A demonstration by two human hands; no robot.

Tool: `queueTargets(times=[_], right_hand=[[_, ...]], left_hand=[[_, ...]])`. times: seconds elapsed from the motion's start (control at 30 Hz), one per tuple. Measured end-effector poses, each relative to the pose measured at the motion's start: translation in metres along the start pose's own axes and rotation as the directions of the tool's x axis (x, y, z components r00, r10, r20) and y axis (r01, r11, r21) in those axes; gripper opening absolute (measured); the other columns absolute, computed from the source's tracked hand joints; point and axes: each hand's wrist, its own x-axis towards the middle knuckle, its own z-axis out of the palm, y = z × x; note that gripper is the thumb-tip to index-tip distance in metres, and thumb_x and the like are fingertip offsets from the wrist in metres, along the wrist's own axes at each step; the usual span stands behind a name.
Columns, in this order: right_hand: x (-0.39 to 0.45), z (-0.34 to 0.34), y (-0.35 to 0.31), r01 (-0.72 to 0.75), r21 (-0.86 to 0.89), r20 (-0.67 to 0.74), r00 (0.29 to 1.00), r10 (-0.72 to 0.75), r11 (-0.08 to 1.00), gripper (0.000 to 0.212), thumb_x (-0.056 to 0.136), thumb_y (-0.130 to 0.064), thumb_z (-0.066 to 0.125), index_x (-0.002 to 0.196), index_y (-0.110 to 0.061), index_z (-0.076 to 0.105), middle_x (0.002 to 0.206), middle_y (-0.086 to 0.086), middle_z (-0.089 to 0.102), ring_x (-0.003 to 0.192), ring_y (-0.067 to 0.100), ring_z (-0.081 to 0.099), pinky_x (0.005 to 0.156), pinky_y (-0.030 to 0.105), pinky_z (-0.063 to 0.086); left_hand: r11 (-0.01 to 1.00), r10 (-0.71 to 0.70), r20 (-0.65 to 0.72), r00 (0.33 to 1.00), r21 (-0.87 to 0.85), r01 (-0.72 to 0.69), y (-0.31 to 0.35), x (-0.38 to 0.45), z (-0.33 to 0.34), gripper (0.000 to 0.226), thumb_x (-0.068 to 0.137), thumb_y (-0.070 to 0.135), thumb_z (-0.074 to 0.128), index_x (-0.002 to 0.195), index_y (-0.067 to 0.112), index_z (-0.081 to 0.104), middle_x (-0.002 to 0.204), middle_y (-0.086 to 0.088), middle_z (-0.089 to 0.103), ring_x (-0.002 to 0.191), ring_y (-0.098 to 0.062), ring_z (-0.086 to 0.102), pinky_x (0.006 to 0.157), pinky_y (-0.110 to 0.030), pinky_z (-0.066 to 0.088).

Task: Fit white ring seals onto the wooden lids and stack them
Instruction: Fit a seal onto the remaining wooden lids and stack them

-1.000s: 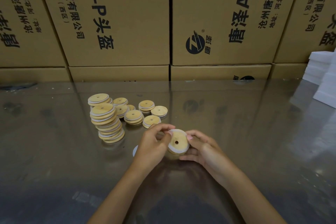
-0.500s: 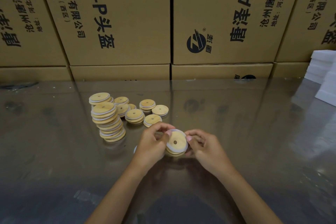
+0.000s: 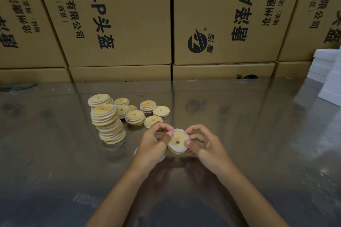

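**Seal half-seated, both hands on the lid**

Both hands are busy with one wooden lid (image 3: 178,142), held tilted just above the table (image 3: 258,134), a little nearer the front edge than the back and roughly midway between the side edges. The left hand (image 3: 154,143) pinches the lid's left rim, its thumb pressing on the white ring seal (image 3: 180,131); the right hand (image 3: 204,143) grips the right rim, thumb on the wood near the centre hole. The seal shows as a pale band round the upper and left edge; whether it sits all the way round I cannot tell from here.

My worry is the seal itself. If one side is pushed down while the opposite side is loose, the band could spring off or twist, and the lid would then stack crooked. The tall stack (image 3: 108,123), just left of the hands and towards the back, already leans, its lids stepped sideways; one more set down carelessly, or a knock from the left wrist, might well topple it into the loose lids (image 3: 147,110) lying beside it.

The table is glossy and mirrors everything, so it looks slick; a dropped lid would probably skid or roll. Something small and white (image 3: 137,150) peeps out beneath the left hand, possibly another seal. Printed cardboard cartons (image 3: 120,20) wall off the back edge, and white foam blocks (image 3: 330,79) are piled at the back right corner.
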Motion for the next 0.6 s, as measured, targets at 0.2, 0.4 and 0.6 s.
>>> queueTargets(times=[0.2,0.4,0.6], right_hand=[[0.0004,0.0013,-0.0025,-0.061,0.051,-0.030,0.998,0.062,0.997,0.014,0.091,0.005,0.064,0.090,-0.005,0.054,0.081,0.009,0.069,0.069,0.009,0.064,0.064,0.024,0.056],[-0.0006,-0.0021,-0.0025,-0.090,0.129,-0.052,0.994,0.097,0.988,0.003,0.094,-0.001,0.063,0.091,0.000,0.060,0.079,0.012,0.071,0.073,0.017,0.065,0.069,0.025,0.059],[-0.0009,-0.0007,-0.0032,-0.103,0.136,-0.072,0.991,0.114,0.985,0.011,0.095,0.002,0.059,0.085,-0.001,0.061,0.073,0.007,0.071,0.071,0.017,0.067,0.062,0.022,0.057]], left_hand=[[1.000,0.023,0.004,1.000,-0.020,-0.023,0.0014,0.0006,-0.0001,0.013,0.091,-0.002,0.059,0.088,0.009,0.064,0.080,0.000,0.068,0.070,-0.008,0.060,0.068,-0.023,0.046],[0.999,0.003,-0.008,1.000,-0.042,-0.003,0.0000,0.0025,-0.0014,0.013,0.092,0.000,0.060,0.088,0.012,0.064,0.084,0.000,0.068,0.076,-0.012,0.061,0.069,-0.027,0.046],[1.000,-0.006,-0.022,1.000,-0.025,0.006,-0.0022,0.0034,-0.0026,0.014,0.092,0.002,0.061,0.087,0.014,0.065,0.084,0.000,0.070,0.078,-0.014,0.063,0.075,-0.035,0.050]])
